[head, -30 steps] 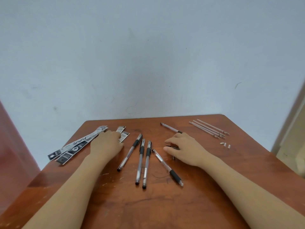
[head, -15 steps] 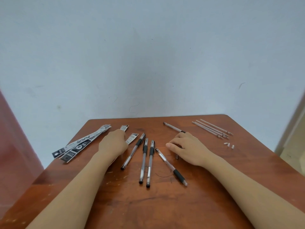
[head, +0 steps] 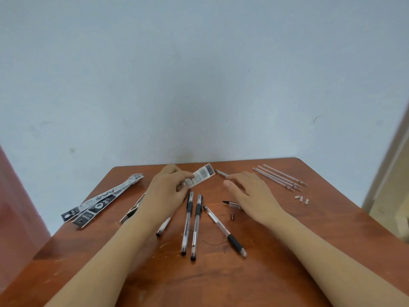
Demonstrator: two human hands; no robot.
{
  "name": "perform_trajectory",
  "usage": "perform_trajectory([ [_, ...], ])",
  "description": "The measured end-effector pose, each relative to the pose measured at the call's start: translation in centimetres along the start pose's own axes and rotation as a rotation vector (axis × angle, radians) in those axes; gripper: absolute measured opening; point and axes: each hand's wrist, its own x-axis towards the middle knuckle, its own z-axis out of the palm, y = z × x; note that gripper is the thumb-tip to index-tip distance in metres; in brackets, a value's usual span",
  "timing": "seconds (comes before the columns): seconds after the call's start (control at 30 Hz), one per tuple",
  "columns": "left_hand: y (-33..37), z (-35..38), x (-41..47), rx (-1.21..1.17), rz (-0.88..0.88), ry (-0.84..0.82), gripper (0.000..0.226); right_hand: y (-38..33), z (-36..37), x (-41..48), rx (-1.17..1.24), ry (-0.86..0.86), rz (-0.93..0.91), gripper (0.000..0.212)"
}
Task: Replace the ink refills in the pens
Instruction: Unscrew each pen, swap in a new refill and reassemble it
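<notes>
Black-and-white printed refill packet point(head: 201, 178), pinched between the curled fingers and thumb of the left hand point(head: 164, 191) and held tilted above the far middle of the wooden bench point(head: 221, 280). Just right of it, the right hand point(head: 251, 193) is palm down with fingers loosely extended, gripping nothing. A black-tipped pen section point(head: 231, 203) shows at its near edge, with a small dark piece point(head: 232, 216) just beside it. Three clear pens point(head: 196, 224) with black grips lie in front of the hands, two parallel and one angled. A fourth pen point(head: 163, 227) is partly hidden under the left wrist. A clear barrel point(head: 221, 173) lies beyond the right hand. Far right: a row of loose refills point(head: 278, 177) and small white caps point(head: 301, 198). Left: flat printed packets point(head: 99, 199).
</notes>
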Motion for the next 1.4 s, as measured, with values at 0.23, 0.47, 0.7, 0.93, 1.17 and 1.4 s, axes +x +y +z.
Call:
perform_trajectory([
  [0.23, 2.0, 0.5, -0.9, -0.062, 0.152, -0.046, 0.038, -0.6, -0.1, -0.2, 0.119, 0.076, -0.029, 0.048],
  [0.47, 2.5, 0.8, -1.2, -0.095, 0.156, -0.11, 0.041, -1.6, -0.2, -0.7, 0.127, 0.077, -0.081, 0.057],
  [0.7, 2.7, 0.6, -1.2, -0.056, 0.086, -0.121, 0.03, -1.9, -0.2, -0.8, 0.125, 0.101, -0.112, 0.043],
  [0.93, 2.1, 0.6, -1.0, 0.055, 0.052, -0.022, 0.016, -1.6, -0.2, -0.7, 0.123, 0.14, -0.116, 0.028],
  [1.17, 1.5, 0.5, -0.8, 0.061, 0.039, 0.067, 0.017, -1.1, -0.4, -0.5, 0.183, 0.217, -0.102, 0.028],
  [1.4, 1.4, 0.4, -0.7, 0.017, 0.038, 0.069, 0.015, -0.4, -1.0, -0.1, 0.26, 0.302, -0.003, 0.02],
])
